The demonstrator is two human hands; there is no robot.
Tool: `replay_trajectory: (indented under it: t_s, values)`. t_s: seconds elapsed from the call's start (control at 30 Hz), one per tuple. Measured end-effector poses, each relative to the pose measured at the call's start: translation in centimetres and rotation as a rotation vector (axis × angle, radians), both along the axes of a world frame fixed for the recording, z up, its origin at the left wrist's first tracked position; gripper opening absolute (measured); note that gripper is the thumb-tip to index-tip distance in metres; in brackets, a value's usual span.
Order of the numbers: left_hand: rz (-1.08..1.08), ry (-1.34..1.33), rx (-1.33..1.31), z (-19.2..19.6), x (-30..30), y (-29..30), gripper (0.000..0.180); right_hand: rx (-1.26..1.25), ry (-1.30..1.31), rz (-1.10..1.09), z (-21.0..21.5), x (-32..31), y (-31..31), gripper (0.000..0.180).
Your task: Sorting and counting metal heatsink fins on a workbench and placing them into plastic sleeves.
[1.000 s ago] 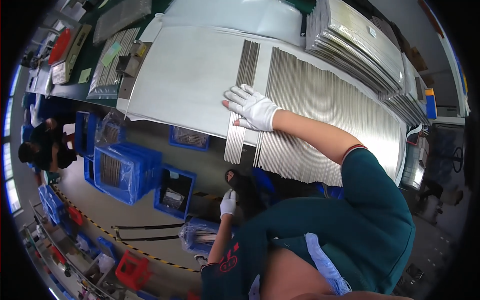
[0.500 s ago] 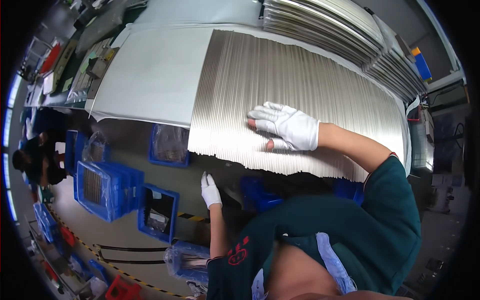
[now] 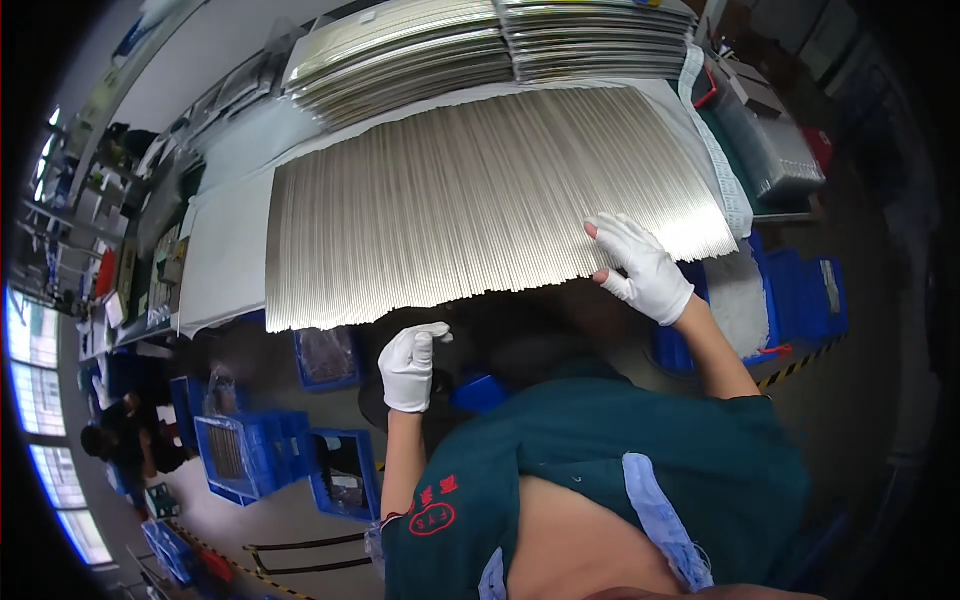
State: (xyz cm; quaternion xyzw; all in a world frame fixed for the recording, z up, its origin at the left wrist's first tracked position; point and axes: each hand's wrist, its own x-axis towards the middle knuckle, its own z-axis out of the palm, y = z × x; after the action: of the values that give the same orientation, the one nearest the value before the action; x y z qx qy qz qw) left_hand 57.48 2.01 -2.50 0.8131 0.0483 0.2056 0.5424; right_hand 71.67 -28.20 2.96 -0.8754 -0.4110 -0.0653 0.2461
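Note:
A wide layer of thin silvery metal rods or tubes (image 3: 450, 200), laid side by side, covers much of the white-covered table (image 3: 225, 250). My right hand (image 3: 645, 270), in a white glove with bare thumb and finger tips showing, is at the layer's front edge, right of its middle. Its fingers are stretched out and the thumb stands apart; nothing is held. In front of the table edge, left of centre, my gloved left hand (image 3: 408, 368) is raised with its fingers bent over and close together. I see nothing in it, and it is apart from the rods.
Stacked bundles of flat silvery pieces (image 3: 400, 65) line the back of the table. Blue crates (image 3: 250, 455) stand on the floor at left, and a blue bin (image 3: 765, 300) at right. A clear plastic box (image 3: 770, 150) sits far right. Another person (image 3: 130, 435) is at far left.
My view has turned toward the right. My right hand has shifted from over the rods to their front edge. The left hand has risen nearer the table edge, its straight fingers now bent.

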Motion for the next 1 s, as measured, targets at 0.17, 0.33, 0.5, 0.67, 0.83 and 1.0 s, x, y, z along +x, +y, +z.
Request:
replay_trajectory:
  t_s: [0.17,0.33,0.5,0.67,0.83,1.0]
  values:
    - [-0.34,-0.302,0.62,3.8,6.8,-4.8,0.03,0.162,-0.201,-0.362,0.0,-0.6,-7.2,0.045]
    - [-0.748,-0.276,0.823,6.0,13.5,-12.2,0.044,0.265,-0.206,-0.741,-0.4,-2.0,-13.7,0.036]
    - [-0.873,-0.401,0.876,3.4,20.6,-20.4,0.047,0.174,-0.249,-0.923,-4.2,-2.7,-18.2,0.036]
    - [-0.959,-0.44,0.835,1.7,25.1,-27.8,0.047,0.196,-0.257,-0.911,-4.8,-0.8,-18.3,0.036]
    - [-0.956,-0.426,1.007,0.2,25.8,-29.4,0.053,0.133,-0.184,-0.893,-4.8,0.3,-18.3,0.036]
    - [-1.011,-0.353,1.027,0.7,26.1,-29.8,0.055,0.084,-0.115,-0.853,-4.8,0.8,-19.0,0.043]
